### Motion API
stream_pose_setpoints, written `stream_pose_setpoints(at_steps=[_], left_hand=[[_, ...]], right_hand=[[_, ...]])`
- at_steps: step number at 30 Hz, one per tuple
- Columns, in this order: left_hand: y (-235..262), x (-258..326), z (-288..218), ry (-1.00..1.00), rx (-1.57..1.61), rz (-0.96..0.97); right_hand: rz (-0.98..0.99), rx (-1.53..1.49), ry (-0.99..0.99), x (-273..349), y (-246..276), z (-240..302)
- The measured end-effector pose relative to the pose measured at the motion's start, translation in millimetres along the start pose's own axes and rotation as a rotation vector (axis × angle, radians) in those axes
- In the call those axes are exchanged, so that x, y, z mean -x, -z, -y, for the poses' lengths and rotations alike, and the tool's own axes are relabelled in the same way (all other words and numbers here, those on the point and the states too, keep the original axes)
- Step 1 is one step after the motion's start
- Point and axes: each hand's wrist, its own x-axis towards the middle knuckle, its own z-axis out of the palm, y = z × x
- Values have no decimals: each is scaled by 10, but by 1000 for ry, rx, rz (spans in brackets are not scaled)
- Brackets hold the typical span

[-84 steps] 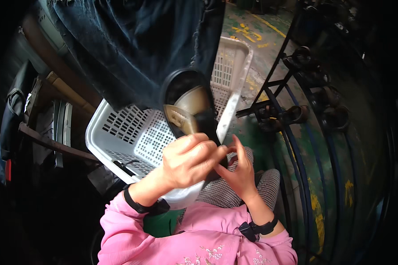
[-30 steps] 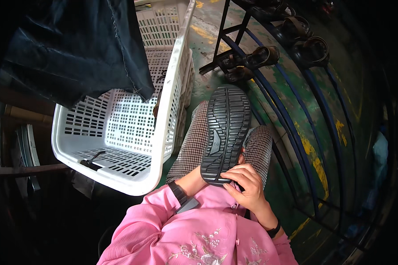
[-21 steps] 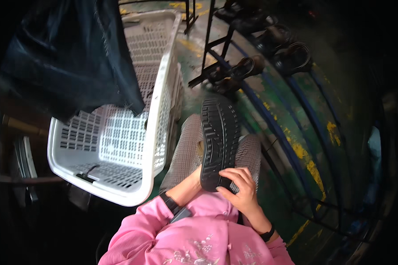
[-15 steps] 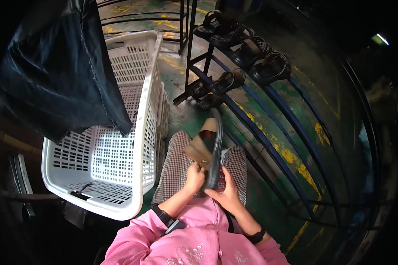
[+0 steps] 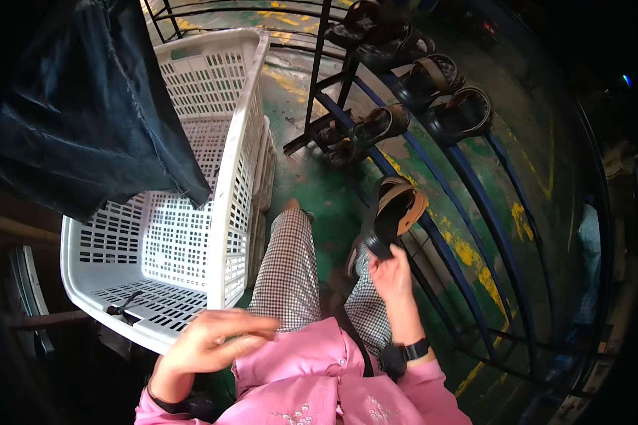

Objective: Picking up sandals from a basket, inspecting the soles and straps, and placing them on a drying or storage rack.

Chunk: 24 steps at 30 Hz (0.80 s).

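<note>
A black-soled sandal with tan straps (image 5: pixel 383 225) hangs over my right knee, by the lower rail of the shoe rack. My right hand (image 5: pixel 391 278) grips its near end between thumb and fingers. My left hand (image 5: pixel 216 341) is empty and open, its fingers stretched to the right with the thumb apart. It hovers over my lap, beside the near corner of the white perforated plastic basket (image 5: pixel 227 184).
Several dark sandals (image 5: pixel 461 113) sit on the rack's upper rails, others on a lower rail (image 5: pixel 379 126). Dark cloth (image 5: pixel 85 120) hangs over the basket's left side. A small black strap (image 5: pixel 126 304) lies in the basket. The green floor (image 5: pixel 333 205) has yellow marks.
My right hand has swung the sandal from between my knees to the right, toward the rack. My left hand has left the sandal and moved left toward the basket.
</note>
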Motion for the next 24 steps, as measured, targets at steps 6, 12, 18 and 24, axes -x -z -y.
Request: stream_pose_setpoints(at_steps=[6, 12, 18, 24], left_hand=[[1129, 206, 419, 438, 180, -460], [2112, -131, 1494, 799, -140, -278], [2667, -898, 2609, 347, -402, -114], [3892, -1154, 3536, 298, -577, -1142]], right_hand=[[55, -55, 14, -452, -293, 148], [91, -16, 63, -697, -542, 112], [-12, 44, 160, -891, -651, -34], [-117, 136, 266, -1267, -704, 55]])
